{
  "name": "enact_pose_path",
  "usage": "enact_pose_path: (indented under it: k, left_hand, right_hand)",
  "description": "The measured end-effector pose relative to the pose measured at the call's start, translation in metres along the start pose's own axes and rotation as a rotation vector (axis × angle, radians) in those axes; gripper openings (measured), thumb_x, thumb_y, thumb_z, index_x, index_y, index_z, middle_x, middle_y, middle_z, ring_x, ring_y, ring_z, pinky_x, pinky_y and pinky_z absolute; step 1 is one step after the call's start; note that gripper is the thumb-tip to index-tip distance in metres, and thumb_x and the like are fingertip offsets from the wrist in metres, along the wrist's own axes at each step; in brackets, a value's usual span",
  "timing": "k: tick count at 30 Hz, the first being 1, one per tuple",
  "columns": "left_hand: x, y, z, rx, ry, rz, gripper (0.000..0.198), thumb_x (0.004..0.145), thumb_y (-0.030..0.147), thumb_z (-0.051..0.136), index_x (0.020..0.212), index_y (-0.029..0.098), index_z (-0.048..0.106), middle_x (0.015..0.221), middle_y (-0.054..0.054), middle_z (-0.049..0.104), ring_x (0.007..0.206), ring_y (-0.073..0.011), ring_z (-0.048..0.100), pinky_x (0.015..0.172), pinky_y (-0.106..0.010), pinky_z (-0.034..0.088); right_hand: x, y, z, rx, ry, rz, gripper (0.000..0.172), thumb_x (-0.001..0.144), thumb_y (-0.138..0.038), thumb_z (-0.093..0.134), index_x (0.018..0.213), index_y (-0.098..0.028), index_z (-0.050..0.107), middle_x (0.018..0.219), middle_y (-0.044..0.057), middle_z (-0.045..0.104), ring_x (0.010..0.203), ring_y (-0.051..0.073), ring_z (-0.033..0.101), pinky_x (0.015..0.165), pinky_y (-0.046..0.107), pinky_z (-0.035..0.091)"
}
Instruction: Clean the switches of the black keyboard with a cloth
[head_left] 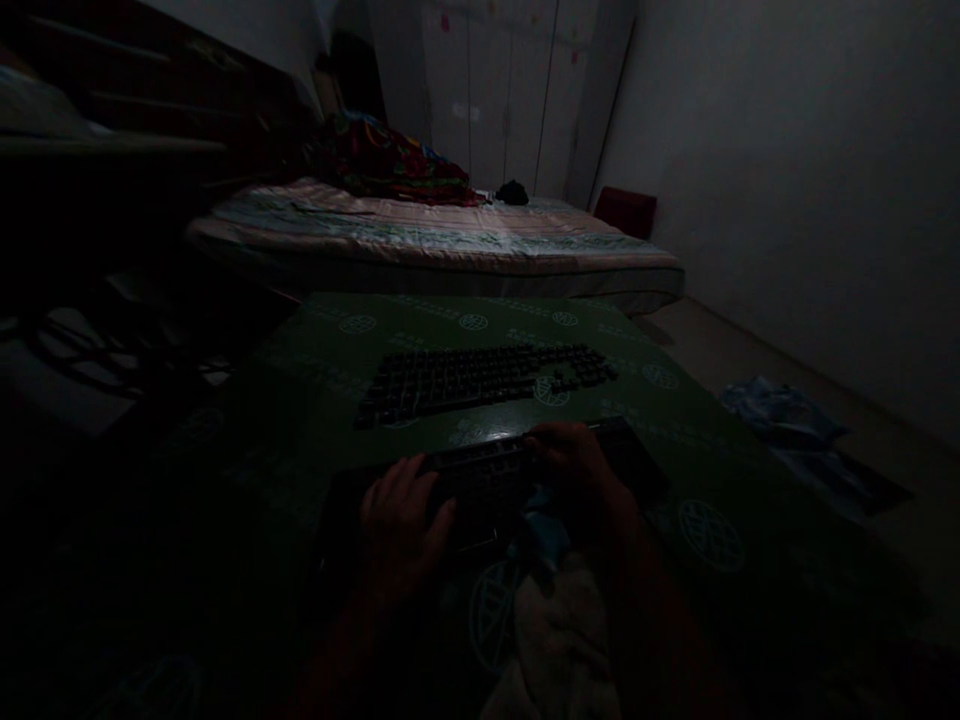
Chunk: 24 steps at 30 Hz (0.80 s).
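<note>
Lying crosswise, long black keyboard, loose keycaps in rows beyond

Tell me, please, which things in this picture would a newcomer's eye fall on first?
Probably the rows of what look like dark keycaps, set out in keyboard form on the green table. Nearer, the left hand and the right hand are at a dark keyboard. Beyond the table, a red patterned blanket lies on the bed.
</note>
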<state>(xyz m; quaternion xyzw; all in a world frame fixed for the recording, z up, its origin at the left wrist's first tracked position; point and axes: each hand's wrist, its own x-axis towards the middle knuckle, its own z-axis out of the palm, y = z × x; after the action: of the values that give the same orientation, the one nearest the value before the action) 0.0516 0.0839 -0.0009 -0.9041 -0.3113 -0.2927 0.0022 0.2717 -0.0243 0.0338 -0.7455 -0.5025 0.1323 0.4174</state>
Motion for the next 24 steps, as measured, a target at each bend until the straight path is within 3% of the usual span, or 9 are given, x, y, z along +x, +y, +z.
enact_pose_path:
  k: [7,14,17,21,24]
  left_hand:
    - [-0.001,0.002,-0.001,0.012,-0.023,-0.016,0.029,0.08,0.035,0.047,0.096,0.017,0.061,0.118,-0.015,0.06,0.112,-0.0305,0.052,0.091,-0.049,0.042]
    - [-0.001,0.003,-0.002,-0.007,-0.028,-0.022,0.029,0.08,0.034,0.047,0.097,0.016,0.062,0.12,-0.015,0.059,0.113,-0.0303,0.051,0.092,-0.049,0.041]
    - [-0.001,0.004,-0.003,0.003,-0.033,-0.023,0.029,0.079,0.034,0.047,0.097,0.016,0.062,0.119,-0.015,0.06,0.113,-0.0302,0.052,0.092,-0.048,0.041]
    - [-0.001,0.005,-0.002,0.015,-0.039,-0.029,0.029,0.079,0.033,0.047,0.097,0.015,0.061,0.119,-0.015,0.059,0.113,-0.0305,0.051,0.092,-0.049,0.041]
    - [-0.001,0.005,-0.003,0.018,-0.036,-0.03,0.028,0.079,0.032,0.047,0.097,0.015,0.062,0.119,-0.015,0.059,0.113,-0.0303,0.051,0.092,-0.049,0.041]
  right_hand:
    - [-0.003,0.01,-0.008,0.056,0.144,0.075,0.016,0.075,-0.03,0.059,0.074,-0.02,0.072,0.075,0.003,0.072,0.07,0.017,0.065,0.067,0.026,0.047]
    - [-0.003,-0.011,0.013,0.021,-0.045,-0.027,0.018,0.079,-0.029,0.056,0.082,-0.021,0.072,0.076,0.002,0.072,0.068,0.015,0.064,0.06,0.022,0.045]
    - [-0.003,-0.004,0.007,-0.038,-0.022,0.021,0.019,0.079,-0.029,0.055,0.079,-0.02,0.072,0.072,0.003,0.071,0.064,0.015,0.063,0.057,0.023,0.044]
    - [-0.004,0.002,-0.001,0.054,0.08,0.06,0.019,0.077,-0.032,0.058,0.076,-0.019,0.071,0.074,0.003,0.072,0.068,0.017,0.064,0.061,0.024,0.046]
    - [-0.008,-0.008,0.005,0.151,-0.001,-0.017,0.019,0.078,-0.032,0.058,0.081,-0.02,0.072,0.079,0.002,0.072,0.071,0.016,0.064,0.065,0.023,0.047]
